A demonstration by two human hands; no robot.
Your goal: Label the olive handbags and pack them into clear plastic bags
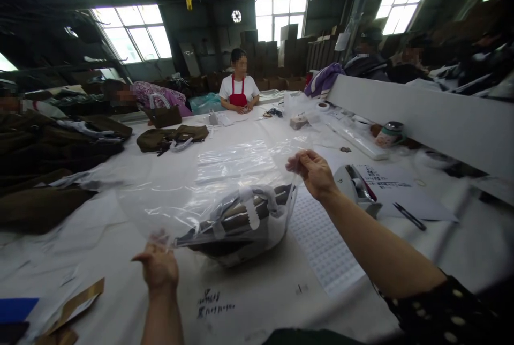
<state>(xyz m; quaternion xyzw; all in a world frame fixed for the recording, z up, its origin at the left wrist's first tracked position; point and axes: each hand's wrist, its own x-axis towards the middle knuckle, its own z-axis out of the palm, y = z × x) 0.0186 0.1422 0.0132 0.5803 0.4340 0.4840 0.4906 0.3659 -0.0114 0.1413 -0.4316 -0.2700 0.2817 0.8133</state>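
A clear plastic bag (160, 200) lies around a dark olive handbag (236, 222) with wrapped handles, on the white table (257, 291). My left hand (158, 262) is at the plastic's near left edge, thumb spread out and fingertips partly under the film. At the upper right, my right hand (312, 171) pinches the edge of the plastic bag between thumb and fingers. The handbag sits between both hands, and neither one touches it directly.
Right of the handbag are a sticker sheet (321, 238), a tape dispenser (355, 189), thread snips (409, 216) and a cup (389, 133). Olive bags (172, 139) lie at left. A person in a red apron (239, 93) is across the table; others are at both sides.
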